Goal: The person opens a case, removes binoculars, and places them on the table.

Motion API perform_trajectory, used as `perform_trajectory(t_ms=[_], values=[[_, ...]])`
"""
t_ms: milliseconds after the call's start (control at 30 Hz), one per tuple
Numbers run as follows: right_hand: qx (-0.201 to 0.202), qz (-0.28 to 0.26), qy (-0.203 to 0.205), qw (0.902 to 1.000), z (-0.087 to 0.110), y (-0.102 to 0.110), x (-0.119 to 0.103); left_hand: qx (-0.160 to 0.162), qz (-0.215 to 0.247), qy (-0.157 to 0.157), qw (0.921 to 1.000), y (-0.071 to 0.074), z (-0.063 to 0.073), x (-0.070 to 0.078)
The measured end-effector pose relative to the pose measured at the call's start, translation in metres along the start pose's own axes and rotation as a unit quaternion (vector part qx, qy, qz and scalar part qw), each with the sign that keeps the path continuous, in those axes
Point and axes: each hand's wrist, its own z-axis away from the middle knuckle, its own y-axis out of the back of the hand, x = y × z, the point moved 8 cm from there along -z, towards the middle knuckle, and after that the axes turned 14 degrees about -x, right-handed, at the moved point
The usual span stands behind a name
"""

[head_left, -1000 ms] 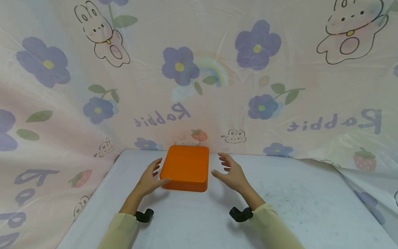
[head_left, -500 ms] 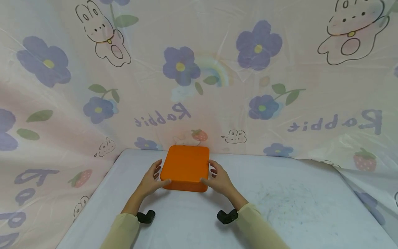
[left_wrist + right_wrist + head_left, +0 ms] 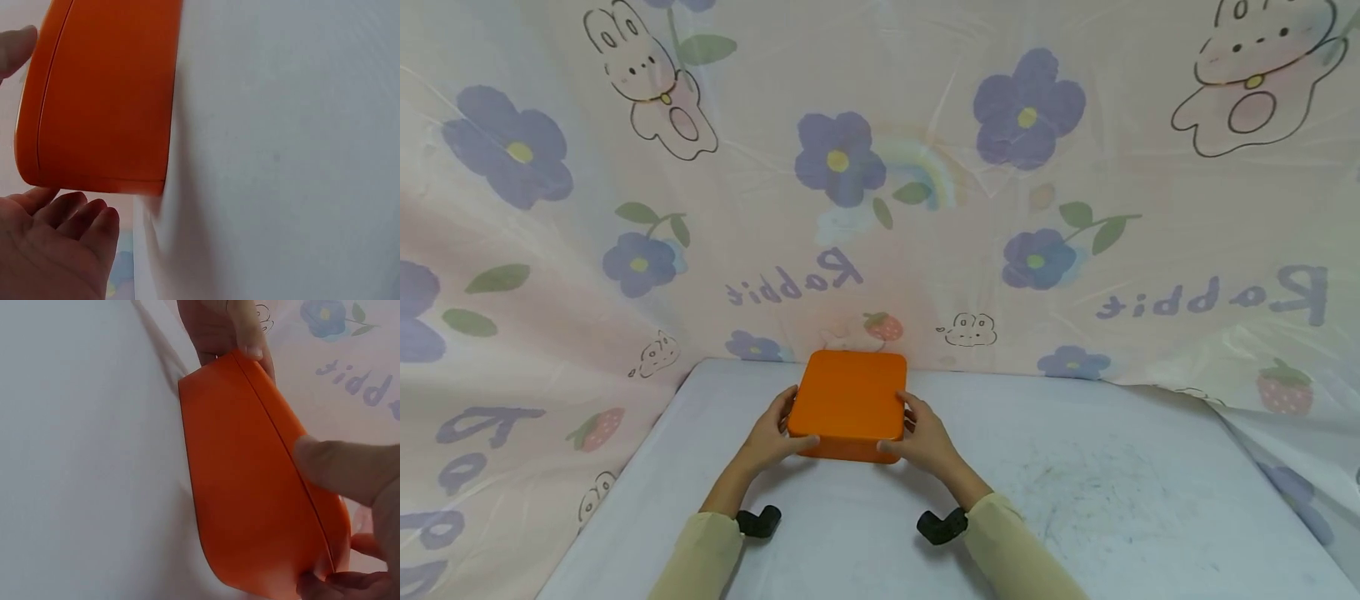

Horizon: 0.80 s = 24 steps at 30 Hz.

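Note:
An orange box [image 3: 850, 396] with rounded corners lies on the white table near its back edge. A thin seam below its top marks off a lid [image 3: 269, 406]. My left hand [image 3: 767, 433] grips the near left corner, thumb on the front and fingers along the left side. In the left wrist view, the left fingers [image 3: 75, 219] lie against the box's side. My right hand [image 3: 928, 437] holds the near right corner. Its thumb [image 3: 340, 465] presses the lid's front edge, and its fingertips touch the right side. The inside of the box is hidden.
The white table [image 3: 1112, 500] stretches out to the right, with faint dark smudges on it. A curtain [image 3: 917, 250] printed with flowers and rabbits hangs right behind the box and along the left side. Each wrist carries a black mount [image 3: 942, 527].
My right hand has moved left from beside the box onto its right corner. The left hand has closed in slightly on the left corner. The box stays in place.

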Motion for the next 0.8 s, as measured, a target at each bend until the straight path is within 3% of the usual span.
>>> perform_trajectory(t_ms=[333,633,800], values=[[-0.006,0.071,0.015,0.9973,0.002,-0.002,-0.01,0.002,-0.04,0.014,0.9991,-0.003,0.0,0.005],[-0.001,0.083,0.026,0.9962,0.003,-0.002,-0.016,0.002,-0.089,0.033,0.9955,-0.003,-0.001,0.006],[0.002,0.093,0.023,0.9954,0.003,-0.002,-0.016,0.0,-0.08,0.034,0.9962,-0.003,-0.002,0.005]])
